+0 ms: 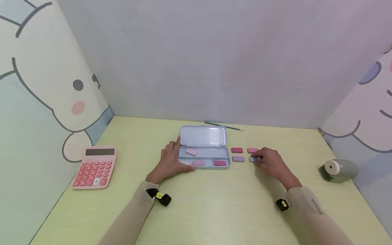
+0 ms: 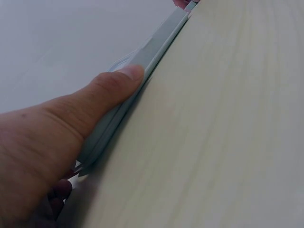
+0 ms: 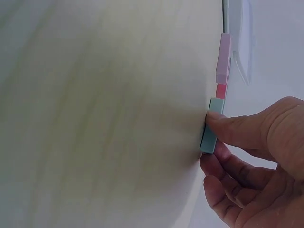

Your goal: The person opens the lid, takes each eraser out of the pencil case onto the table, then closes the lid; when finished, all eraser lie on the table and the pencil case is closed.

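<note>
My left hand [image 1: 169, 163] holds the left end of a light blue pencil case [image 1: 204, 147], its thumb along the front wall and its index finger up the left side. The lid [image 1: 196, 135] lies back. Inside are a pale pink eraser [image 1: 191, 151], a pink eraser [image 1: 198, 163] and a dark pink eraser [image 1: 220, 163]. To the right, my right hand [image 1: 269, 163] pinches a blue-green eraser [image 3: 212, 126] between thumb and fingers, low at the table. Near it lie a purple eraser [image 1: 238, 159], a crimson eraser [image 1: 237, 150] and another pink eraser [image 1: 252, 150].
Behind the case lies a dark green pencil [image 1: 223, 126]. A pink calculator [image 1: 95, 167] rests at the left of the table, and a grey-green pencil sharpener [image 1: 338, 170] stands at the right. Walls [image 1: 214, 61] border the table's back and sides.
</note>
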{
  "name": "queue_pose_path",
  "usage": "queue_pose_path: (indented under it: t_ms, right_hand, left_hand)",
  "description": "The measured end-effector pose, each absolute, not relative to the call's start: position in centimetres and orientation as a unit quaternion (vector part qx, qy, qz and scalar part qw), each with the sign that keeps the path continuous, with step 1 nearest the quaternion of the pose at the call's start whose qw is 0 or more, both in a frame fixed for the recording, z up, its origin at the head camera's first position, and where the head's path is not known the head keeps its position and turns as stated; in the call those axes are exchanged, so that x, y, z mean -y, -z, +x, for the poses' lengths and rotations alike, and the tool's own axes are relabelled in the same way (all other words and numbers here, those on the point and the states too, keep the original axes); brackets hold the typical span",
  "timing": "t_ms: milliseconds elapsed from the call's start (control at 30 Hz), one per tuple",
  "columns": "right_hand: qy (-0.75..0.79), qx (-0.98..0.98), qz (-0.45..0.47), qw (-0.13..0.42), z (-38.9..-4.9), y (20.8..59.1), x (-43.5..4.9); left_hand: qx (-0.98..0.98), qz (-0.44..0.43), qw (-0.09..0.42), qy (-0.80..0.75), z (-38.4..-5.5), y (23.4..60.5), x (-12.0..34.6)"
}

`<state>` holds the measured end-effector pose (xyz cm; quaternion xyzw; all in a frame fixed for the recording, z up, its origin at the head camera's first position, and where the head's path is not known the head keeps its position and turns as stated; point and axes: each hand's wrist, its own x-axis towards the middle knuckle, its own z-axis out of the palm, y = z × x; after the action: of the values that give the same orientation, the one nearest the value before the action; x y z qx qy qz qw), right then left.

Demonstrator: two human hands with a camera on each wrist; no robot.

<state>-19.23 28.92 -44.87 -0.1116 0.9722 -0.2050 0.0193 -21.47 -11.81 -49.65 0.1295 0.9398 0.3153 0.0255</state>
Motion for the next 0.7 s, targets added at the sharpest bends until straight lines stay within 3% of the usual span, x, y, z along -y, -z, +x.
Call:
queue_pose_path:
  t_ms: [700]
  right_hand:
    - [0.221, -0.969, -0.106, -0.005, -19.15, 44.81, -28.34]
  left_hand:
    - [-0.939, 0.130, 0.030, -0.316, -21.20, 49.32, 11.78]
